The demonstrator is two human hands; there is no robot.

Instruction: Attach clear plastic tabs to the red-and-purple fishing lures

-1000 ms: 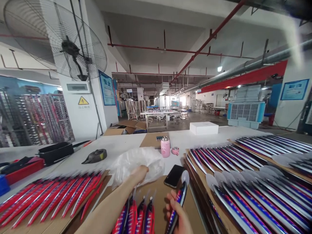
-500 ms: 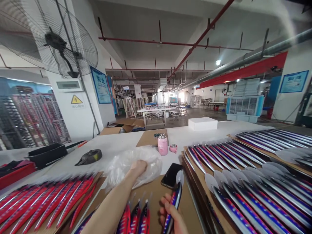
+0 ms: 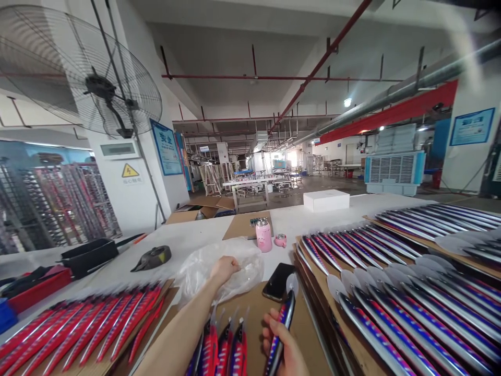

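Now our right hand (image 3: pixel 282 345) curls closed around a blue-and-red fishing lure (image 3: pixel 287 318), held tilted at the bottom of the frame, right of centre, just beside a black smartphone (image 3: pixel 278 282) on a cardboard sheet (image 3: pixel 258 326). Our left hand (image 3: pixel 225 270) lies on a crumpled clear plastic bag (image 3: pixel 245 271); we cannot tell whether it grips the bag. Red lures (image 3: pixel 225 350) sit below.

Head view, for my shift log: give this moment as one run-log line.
left hand: on clear plastic bag | right hand: holding fishing lure
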